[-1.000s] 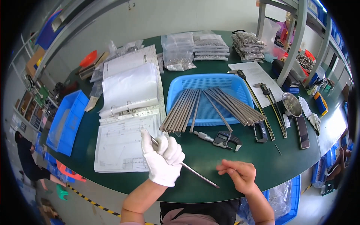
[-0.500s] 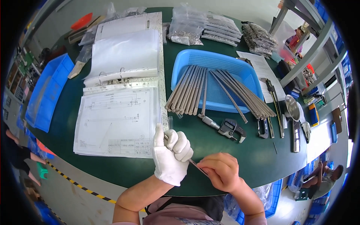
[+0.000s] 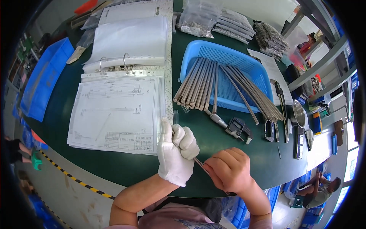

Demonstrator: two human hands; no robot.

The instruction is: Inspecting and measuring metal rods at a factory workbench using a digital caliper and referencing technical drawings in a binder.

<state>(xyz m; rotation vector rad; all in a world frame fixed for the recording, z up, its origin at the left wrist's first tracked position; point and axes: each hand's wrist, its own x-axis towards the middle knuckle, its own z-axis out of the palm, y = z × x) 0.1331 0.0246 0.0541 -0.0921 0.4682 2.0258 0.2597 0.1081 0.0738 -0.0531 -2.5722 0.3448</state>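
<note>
My left hand (image 3: 176,155), in a white glove, is closed round a thin metal rod (image 3: 199,162) above the near table edge. A short length of this rod shows between my hands; the glove hides most of the rest. My bare right hand (image 3: 230,170) is closed on the rod's lower right end, its fingers covering that part. Beyond my hands, a digital micrometer (image 3: 237,128) lies on the green table. Several similar metal rods (image 3: 198,84) lean over the near rim of a blue perforated basket (image 3: 228,49), in two groups.
An open ring binder with a technical drawing (image 3: 114,114) lies at left, beside a blue bin (image 3: 46,78). Calipers (image 3: 281,100) and a metal bowl (image 3: 299,113) lie right of the basket. Bags of small parts (image 3: 198,19) stand behind. Another person (image 3: 322,191) sits at far right.
My right hand has turned and its fingers are curled more tightly at the rod's end. The left hand keeps its hold. The whole view has shifted slightly.
</note>
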